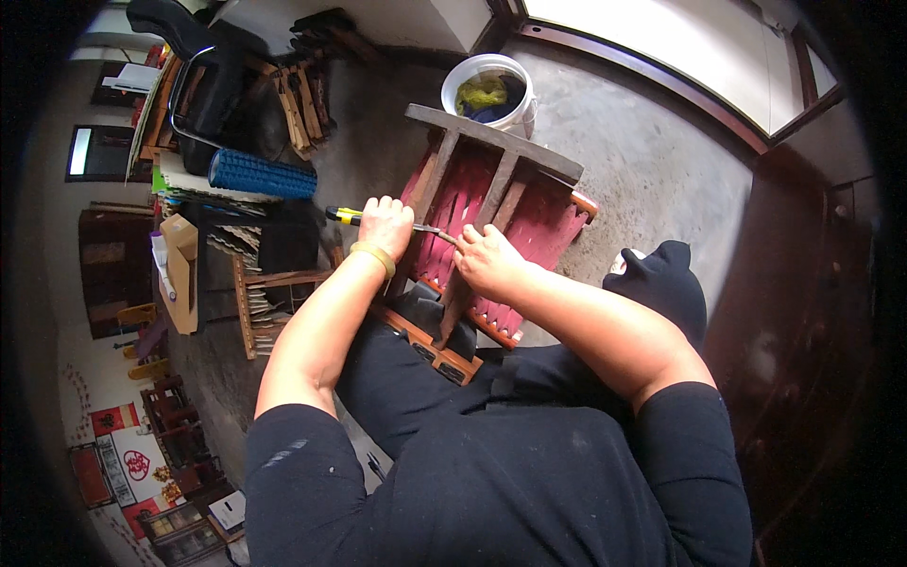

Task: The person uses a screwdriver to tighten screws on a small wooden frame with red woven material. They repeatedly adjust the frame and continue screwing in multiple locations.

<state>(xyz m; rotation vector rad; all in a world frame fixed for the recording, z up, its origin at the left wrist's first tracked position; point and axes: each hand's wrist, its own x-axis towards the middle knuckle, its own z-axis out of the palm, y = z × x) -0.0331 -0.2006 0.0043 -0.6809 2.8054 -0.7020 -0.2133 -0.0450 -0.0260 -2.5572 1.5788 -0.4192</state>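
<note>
My left hand (pixel 385 229) is closed round a yellow-and-black utility knife (pixel 346 215), its blade pointing right. Close to the blade, my right hand (pixel 487 262) pinches a thin brown stick (pixel 448 239); whether blade and stick touch I cannot tell. Both hands are above an upturned wooden piece of furniture (pixel 493 135), perhaps a chair or stool, tilted against my legs. Dark wooden bars cross it, with red, worn-looking panels (pixel 545 230) beneath them. My fingers hide part of the bars and the stick's right end.
Beyond the furniture stands a white bucket (pixel 529 106) holding yellow and dark cloth-like items. At left are a blue ridged roller (pixel 262 174), a cardboard box (pixel 179 274), a slatted wooden frame (pixel 248 307) and stacked wood pieces (pixel 300 106). A dark wooden cabinet (pixel 794 312) lines the right.
</note>
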